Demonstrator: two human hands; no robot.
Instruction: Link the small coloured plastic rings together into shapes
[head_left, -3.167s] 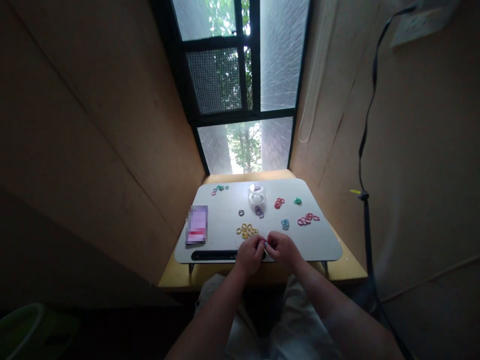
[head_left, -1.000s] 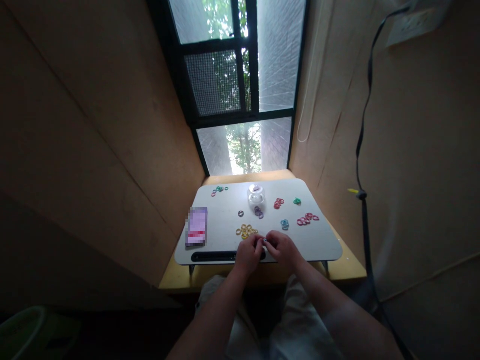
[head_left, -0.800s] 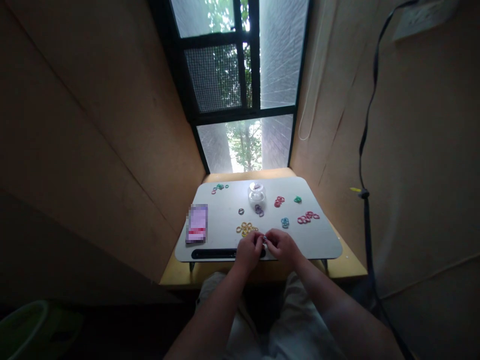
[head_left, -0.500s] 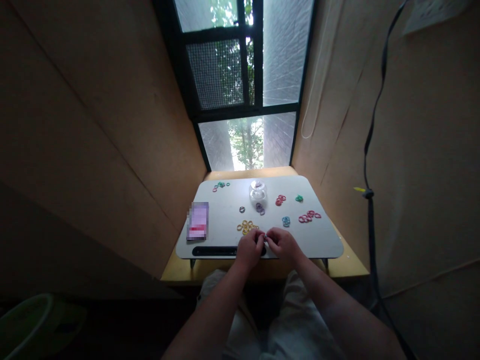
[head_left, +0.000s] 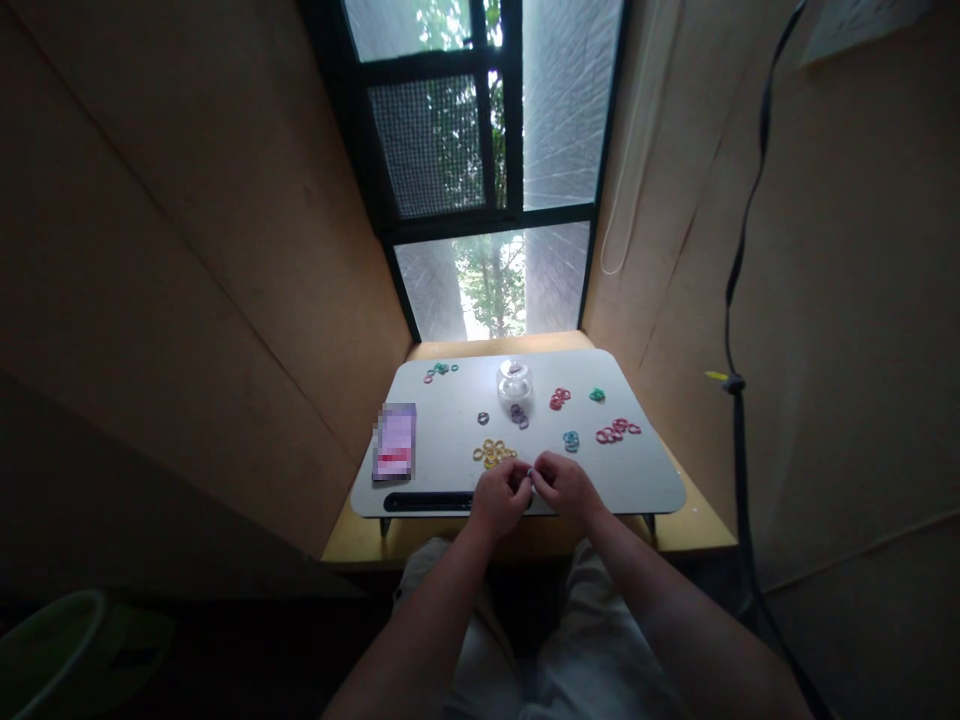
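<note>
Yellow small rings (head_left: 491,455) lie by my left hand (head_left: 500,494), which with my right hand (head_left: 566,485) pinches a tiny pale object (head_left: 530,474), grip nearly closed

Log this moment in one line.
bare left hand, bare right hand: pinching tiny, unclear item | beyond left hand: yellow round rings | surface: white rectangular table

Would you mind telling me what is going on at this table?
A person's left hand and right hand meet near the white table's front edge, pinching between them a small item too tiny to identify. Yellow rings lie just beyond the left hand, blue rings beyond the right, and a clear jar stands farther back.
</note>
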